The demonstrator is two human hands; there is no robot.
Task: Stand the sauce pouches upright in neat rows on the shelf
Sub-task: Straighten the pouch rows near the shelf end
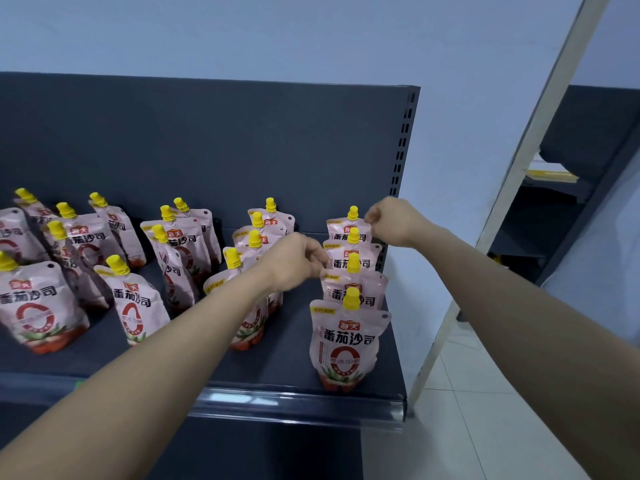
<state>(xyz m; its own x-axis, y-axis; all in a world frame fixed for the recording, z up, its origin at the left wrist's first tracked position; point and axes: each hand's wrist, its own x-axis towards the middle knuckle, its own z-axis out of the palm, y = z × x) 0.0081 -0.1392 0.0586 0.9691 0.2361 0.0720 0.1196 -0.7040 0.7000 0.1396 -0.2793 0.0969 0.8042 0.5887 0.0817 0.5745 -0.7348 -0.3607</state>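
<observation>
Head view. Front pouch (pixel 347 344) stands at the right end of the shelf (pixel 284 358), long axis vertical, yellow cap up, label forward, heading a four-deep column. Left hand (pixel 294 261) fingers pinch the third pouch (pixel 358 263) at its left edge. Right hand (pixel 394 221) fingers pinch the rearmost pouch (pixel 341 229) at its top corner. Both pouches are upright.

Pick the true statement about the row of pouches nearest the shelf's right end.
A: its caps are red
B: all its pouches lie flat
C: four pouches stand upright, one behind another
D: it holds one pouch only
C: the right-end row on the shelf shows four upright pouches in file with yellow caps, and the right hand pinches the top corner of the rearmost pouch.
</observation>
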